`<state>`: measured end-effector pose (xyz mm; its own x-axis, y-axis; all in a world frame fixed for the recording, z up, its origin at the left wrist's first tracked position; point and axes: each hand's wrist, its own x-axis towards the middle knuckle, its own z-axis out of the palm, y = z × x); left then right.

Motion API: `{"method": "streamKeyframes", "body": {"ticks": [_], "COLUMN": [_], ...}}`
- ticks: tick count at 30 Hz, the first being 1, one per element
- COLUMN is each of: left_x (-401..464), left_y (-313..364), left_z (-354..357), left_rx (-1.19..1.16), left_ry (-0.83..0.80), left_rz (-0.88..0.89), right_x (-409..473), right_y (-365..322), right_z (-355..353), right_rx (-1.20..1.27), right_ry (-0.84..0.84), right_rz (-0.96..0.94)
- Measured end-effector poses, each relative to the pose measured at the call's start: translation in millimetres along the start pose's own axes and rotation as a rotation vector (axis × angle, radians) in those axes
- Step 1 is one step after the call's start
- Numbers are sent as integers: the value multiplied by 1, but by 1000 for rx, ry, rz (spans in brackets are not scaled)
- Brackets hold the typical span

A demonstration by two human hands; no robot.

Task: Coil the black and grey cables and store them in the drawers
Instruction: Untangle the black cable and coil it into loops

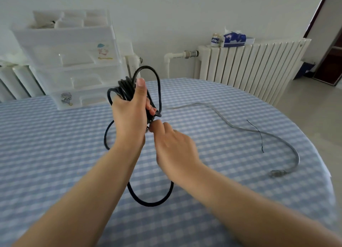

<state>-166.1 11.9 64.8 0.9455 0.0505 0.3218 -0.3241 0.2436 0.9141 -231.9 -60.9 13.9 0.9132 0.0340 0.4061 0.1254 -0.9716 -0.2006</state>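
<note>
Left hand (132, 109) grips the black cable (127, 88) coil; right hand (173, 145) pinches its end; grey cable (240, 129) lies nearby on the table (55, 154).

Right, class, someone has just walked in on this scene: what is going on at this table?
A person is bundling a black cable. The left hand grips the coiled loops above the checked tablecloth, while the right hand pinches something small at the bundle's lower end; what exactly is blurred. A grey cable lies uncoiled on the table to the right. The white drawers stand behind, untouched.
</note>
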Motion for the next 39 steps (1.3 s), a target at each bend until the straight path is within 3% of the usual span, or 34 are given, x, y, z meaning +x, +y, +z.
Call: {"method": "streamKeyframes", "body": {"ticks": [2, 5, 6, 8, 10, 13, 15, 19, 25, 30, 34, 39], "left_x": [0, 4, 6, 10, 12, 12, 10, 12, 12, 14, 15, 20], "left_y": [-2, -10, -12, -17, -21, -27, -28, -26, -20, -13, -17, -19], "left_z": [-1, -6, -9, -13, -14, -12, -12, -13, -14, -17, -20, -23], "left_rx": [73, 179, 209, 250, 309, 474, 511, 600, 834, 1044, 1124, 1192], "left_ry": [-8, 0, 15, 34, -7, -167, -266, -353, -587, -593, -593, -548], "left_rz": [63, 113, 111, 102, 126, 184, 221, 323, 471, 539, 556, 608], "right_x": [3, 6, 7, 5, 3, 1, 2, 8, 14, 17, 19, 22], "right_y": [4, 6, 6, 3, 1, 5, 9, 14, 22, 29, 36, 49], "right_z": [-5, -19, -22, -25, -28, -31, -34, -40, -50, -50, -51, -61], "right_rx": [375, 1191, 1316, 1284, 1053, 735, 689, 913, 1369, 1613, 1659, 1765], "right_ry": [-90, -215, -255, -331, -359, -319, -280, -269, -435, -574, -667, -597], "right_rz": [120, 420, 460, 436, 333, 189, 145, 208, 447, 544, 572, 620]}}
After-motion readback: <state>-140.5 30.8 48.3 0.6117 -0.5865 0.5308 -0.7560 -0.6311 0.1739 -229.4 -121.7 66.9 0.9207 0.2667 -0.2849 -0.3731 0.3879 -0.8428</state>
